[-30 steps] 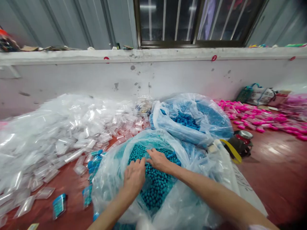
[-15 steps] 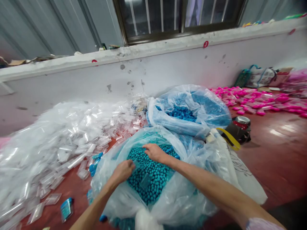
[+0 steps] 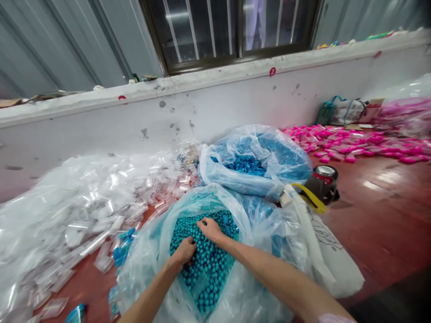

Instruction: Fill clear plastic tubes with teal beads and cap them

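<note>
A translucent plastic sack (image 3: 242,224) stands open in front of me, full of small teal beads (image 3: 208,280). My left hand (image 3: 185,251) is low at the left part of the bead heap, its fingers curled and the tips partly hidden. Whatever it grips is too unclear to name. Just beyond it, my right hand (image 3: 210,229) reaches over the beads with loosely bent fingers slightly apart, touching the heap. No held thing shows in it. A clear plastic piece (image 3: 201,283) seems to lie on the beads nearer to me.
Clear empty plastic pouches (image 3: 81,224) are piled at left, with blue-filled packs (image 3: 123,246) beside the sack. Behind stands another sack (image 3: 289,161) of blue pieces. To the right are a white bag (image 3: 340,264), a dark pouch with a metal-lidded bottle (image 3: 325,172) and pink packs (image 3: 336,139).
My left hand has moved into the beads and closer to my right hand; the clear piece at its fingertips no longer shows. The whole view has shifted slightly.
</note>
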`<action>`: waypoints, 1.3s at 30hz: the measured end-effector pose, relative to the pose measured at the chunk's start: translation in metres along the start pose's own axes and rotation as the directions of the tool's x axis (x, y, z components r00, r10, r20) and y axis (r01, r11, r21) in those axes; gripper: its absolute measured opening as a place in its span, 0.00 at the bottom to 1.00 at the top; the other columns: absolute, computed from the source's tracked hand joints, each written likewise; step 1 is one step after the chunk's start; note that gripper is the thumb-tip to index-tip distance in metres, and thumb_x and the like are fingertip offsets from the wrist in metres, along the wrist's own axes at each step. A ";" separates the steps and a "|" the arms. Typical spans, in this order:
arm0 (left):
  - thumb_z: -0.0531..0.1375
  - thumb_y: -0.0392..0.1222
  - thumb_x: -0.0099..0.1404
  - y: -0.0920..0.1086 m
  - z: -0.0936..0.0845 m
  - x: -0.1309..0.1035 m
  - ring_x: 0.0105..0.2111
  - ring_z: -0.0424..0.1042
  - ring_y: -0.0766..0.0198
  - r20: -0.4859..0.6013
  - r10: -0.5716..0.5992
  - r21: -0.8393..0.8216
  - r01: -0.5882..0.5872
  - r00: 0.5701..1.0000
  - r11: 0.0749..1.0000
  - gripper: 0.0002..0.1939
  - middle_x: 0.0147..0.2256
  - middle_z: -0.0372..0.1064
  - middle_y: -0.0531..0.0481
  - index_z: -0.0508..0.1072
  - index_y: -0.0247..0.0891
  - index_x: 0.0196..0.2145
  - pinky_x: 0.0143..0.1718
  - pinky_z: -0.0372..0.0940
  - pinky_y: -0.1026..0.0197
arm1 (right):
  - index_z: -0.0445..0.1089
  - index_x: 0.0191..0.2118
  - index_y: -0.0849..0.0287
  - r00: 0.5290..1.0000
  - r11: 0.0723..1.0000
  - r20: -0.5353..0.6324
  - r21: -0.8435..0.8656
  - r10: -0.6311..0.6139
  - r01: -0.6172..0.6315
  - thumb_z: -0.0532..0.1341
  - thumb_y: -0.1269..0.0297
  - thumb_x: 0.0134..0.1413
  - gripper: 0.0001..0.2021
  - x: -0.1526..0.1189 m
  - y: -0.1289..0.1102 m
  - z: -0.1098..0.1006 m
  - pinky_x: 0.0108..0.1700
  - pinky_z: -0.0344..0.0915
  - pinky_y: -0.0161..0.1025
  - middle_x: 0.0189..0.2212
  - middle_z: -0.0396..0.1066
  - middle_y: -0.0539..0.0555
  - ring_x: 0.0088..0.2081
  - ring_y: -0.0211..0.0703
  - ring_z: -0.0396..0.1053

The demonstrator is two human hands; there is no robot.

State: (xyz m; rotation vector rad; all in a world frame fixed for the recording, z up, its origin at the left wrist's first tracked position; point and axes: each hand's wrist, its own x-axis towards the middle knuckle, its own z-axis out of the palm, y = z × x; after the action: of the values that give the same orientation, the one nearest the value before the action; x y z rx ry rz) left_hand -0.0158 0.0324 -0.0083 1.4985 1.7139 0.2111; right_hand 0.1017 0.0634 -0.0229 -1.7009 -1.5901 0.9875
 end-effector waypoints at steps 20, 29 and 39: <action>0.65 0.52 0.41 -0.020 -0.012 -0.012 0.22 0.58 0.70 0.012 0.004 -0.690 0.005 1.000 0.724 0.20 0.19 0.59 0.59 0.68 0.36 0.29 0.24 0.51 0.65 | 0.65 0.43 0.65 0.996 0.612 0.093 -0.787 -0.012 0.080 0.54 0.66 0.54 0.12 -0.028 -0.002 -0.067 0.39 0.62 0.40 0.37 0.71 0.64 0.41 0.51 0.70; 0.62 0.50 0.42 -0.020 -0.013 -0.012 0.18 0.65 0.67 0.186 0.058 -0.729 0.098 0.981 0.677 0.18 0.20 0.66 0.56 0.61 0.37 0.27 0.19 0.53 0.66 | 0.63 0.43 0.63 0.985 0.566 0.172 -0.813 0.006 0.138 0.49 0.77 0.52 0.13 -0.020 0.005 -0.059 0.39 0.63 0.41 0.37 0.72 0.64 0.40 0.49 0.71; 0.61 0.53 0.47 -0.016 -0.014 -0.023 0.19 0.68 0.67 0.151 0.188 -0.766 -0.005 0.971 0.643 0.33 0.23 0.68 0.56 0.58 0.39 0.48 0.19 0.53 0.68 | 0.64 0.49 0.58 0.939 0.951 0.309 -0.215 -0.151 0.224 0.51 0.72 0.50 0.19 -0.030 -0.010 -0.049 0.32 0.65 0.33 0.31 0.71 0.52 0.32 0.39 0.69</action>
State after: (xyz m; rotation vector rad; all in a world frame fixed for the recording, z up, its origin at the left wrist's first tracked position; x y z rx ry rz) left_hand -0.0379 0.0130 0.0019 0.9127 1.1203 0.7113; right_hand 0.1373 0.0379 0.0159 -1.5743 -2.1036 1.0091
